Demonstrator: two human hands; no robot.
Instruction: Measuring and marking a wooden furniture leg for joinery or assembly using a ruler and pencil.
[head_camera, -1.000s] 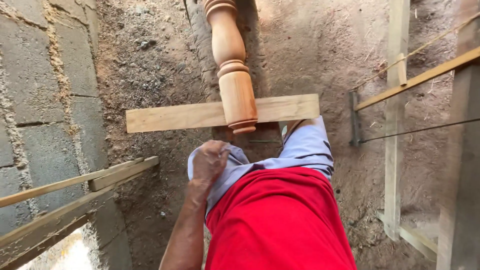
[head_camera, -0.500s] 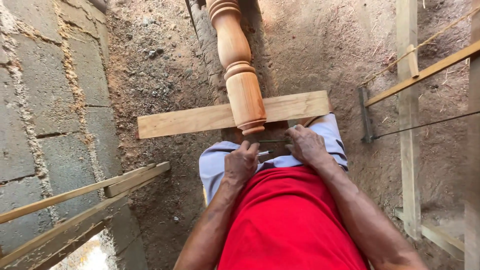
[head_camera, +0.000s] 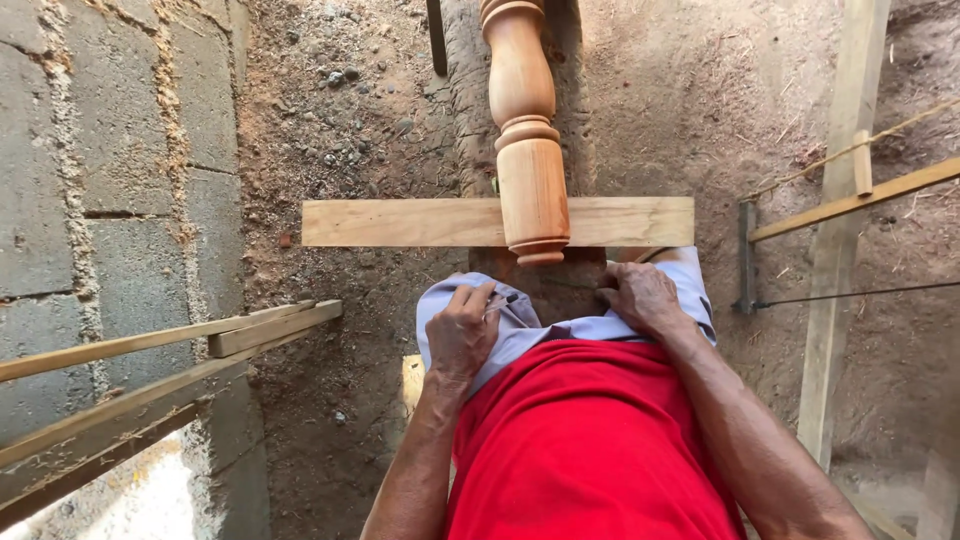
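Red shirt: a red shirt (head_camera: 585, 450) fills the bottom middle of the downward view, worn by the person carrying the camera, above pale grey-blue shorts (head_camera: 530, 325).
Left hand: the left hand (head_camera: 462, 330) rests on the left thigh with its fingers curled down onto the shorts fabric. A thin dark object shows at the fingertips, too small to identify, so I cannot tell whether it is being pinched.
Right hand: the right hand (head_camera: 640, 297) rests on the right thigh, fingers bent and loosely spread, gripping the shorts fabric near the inner edge.
Between the hands: a gap of dark ground, and in it the lower end of the turned piece, just beyond both hands.
Turned wooden spindle: a lathe-turned post (head_camera: 525, 130) of orange-brown wood runs away from the person up the middle, with a bulb shape, rings and a thicker round base. Its base lies over the plank, close to both hands but touching neither.
Plank: a pale flat board (head_camera: 400, 222) lies crosswise under the spindle's base, reaching to either side.
Ground: bare packed earth with pebbles and sawdust (head_camera: 340, 110).
Left side: a grey concrete block wall (head_camera: 110, 170), with slanted wooden battens (head_camera: 170, 345) in front of it.
Right side: upright and sloping timber strips (head_camera: 850, 180) with a thin taut cord (head_camera: 850, 293).
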